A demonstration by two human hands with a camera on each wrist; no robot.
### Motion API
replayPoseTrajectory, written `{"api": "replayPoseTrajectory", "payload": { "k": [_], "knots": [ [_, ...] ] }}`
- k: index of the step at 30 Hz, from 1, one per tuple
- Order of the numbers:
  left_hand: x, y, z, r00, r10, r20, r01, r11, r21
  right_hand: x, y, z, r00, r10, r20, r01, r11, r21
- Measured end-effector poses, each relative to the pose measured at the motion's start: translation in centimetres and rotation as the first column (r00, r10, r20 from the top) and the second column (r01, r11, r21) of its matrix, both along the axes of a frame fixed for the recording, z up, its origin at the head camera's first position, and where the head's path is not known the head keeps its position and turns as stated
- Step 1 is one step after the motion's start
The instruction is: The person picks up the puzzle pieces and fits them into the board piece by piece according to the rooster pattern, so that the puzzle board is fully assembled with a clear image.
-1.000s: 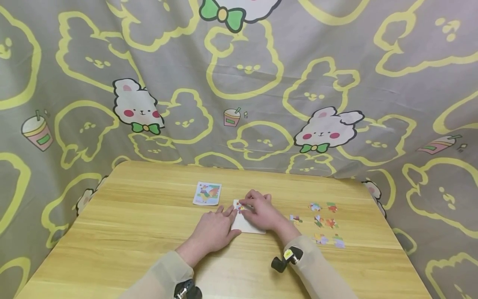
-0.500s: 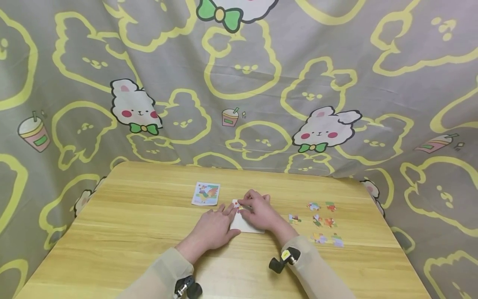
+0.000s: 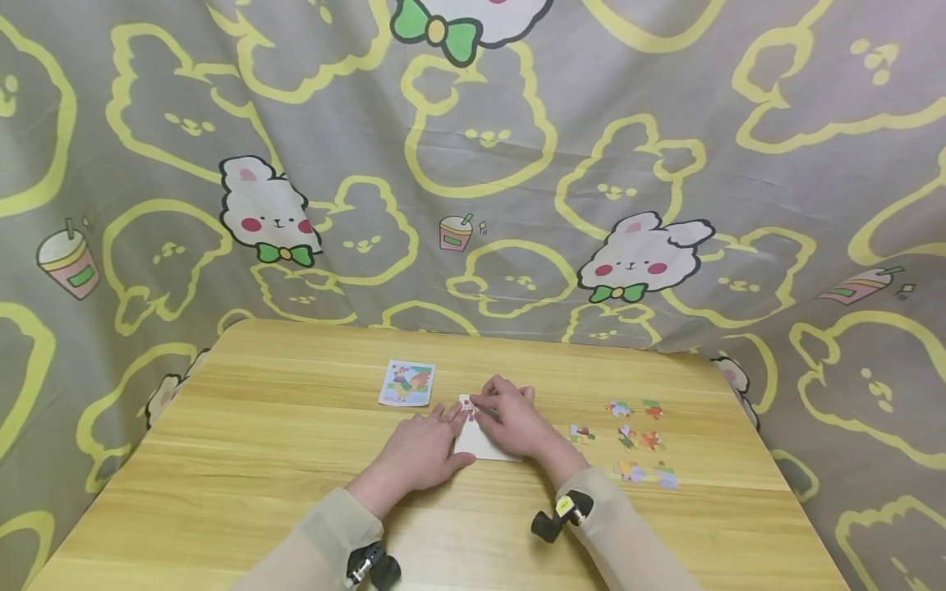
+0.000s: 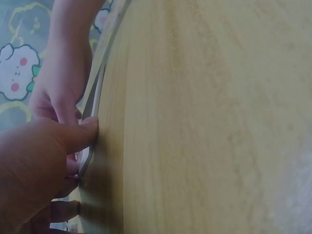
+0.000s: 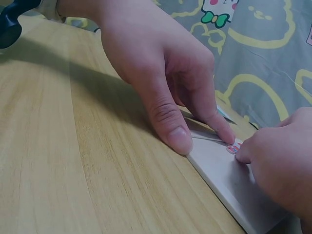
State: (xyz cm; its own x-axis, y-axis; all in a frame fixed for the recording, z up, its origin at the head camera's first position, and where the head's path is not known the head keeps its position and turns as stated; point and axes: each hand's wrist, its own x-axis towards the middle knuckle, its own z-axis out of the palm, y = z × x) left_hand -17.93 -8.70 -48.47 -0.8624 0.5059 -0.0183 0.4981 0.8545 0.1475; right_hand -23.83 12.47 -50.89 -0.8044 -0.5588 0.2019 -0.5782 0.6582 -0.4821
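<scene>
A white puzzle board (image 3: 484, 447) lies on the table between the two hands. A small colourful jigsaw puzzle piece (image 3: 470, 410) is at its far left corner; the right wrist view shows the piece (image 5: 234, 147) partly covered by fingertips. My right hand (image 3: 517, 417) reaches over the board, thumb and index finger curled at the piece and pinching it. Along the left edge my left hand (image 3: 420, 451) rests with fingers extended, its thumb at the near left corner and its index finger (image 5: 222, 129) reaching beside the piece.
A square picture card (image 3: 408, 383) of a colourful bird lies behind and left of the board. Several loose puzzle pieces (image 3: 651, 440) are spread on the wooden table (image 3: 259, 443) at the right. A patterned curtain (image 3: 355, 123) stands behind the table.
Both hands keep nearly the same place on the board; the right fingers shift only slightly at the piece. The whole view moves a little.
</scene>
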Motion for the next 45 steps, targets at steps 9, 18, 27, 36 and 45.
{"api": "replayPoseTrajectory", "payload": {
  "k": [9,18,27,36,45],
  "knots": [
    [0.0,0.2,0.1,1.000,-0.002,0.017,0.002,1.000,0.006,-0.2,0.5,0.5,1.000,0.022,0.015,-0.022,1.000,-0.001],
    [0.1,0.3,0.1,1.000,-0.001,0.023,0.001,1.000,0.010,-0.4,2.2,1.7,0.997,0.053,0.055,-0.052,0.999,-0.014],
    [0.2,0.4,0.3,0.998,0.015,0.065,-0.015,1.000,0.012,0.0,4.8,3.4,0.997,0.058,0.049,-0.055,0.997,-0.051],
    [0.3,0.6,0.3,0.996,0.014,0.083,-0.015,1.000,0.008,0.3,7.9,4.5,0.991,0.028,0.127,-0.018,0.997,-0.081],
    [0.4,0.6,0.3,0.997,0.014,0.081,-0.014,1.000,0.007,0.6,10.7,5.2,0.995,-0.006,0.104,0.014,0.997,-0.076]
  ]
}}
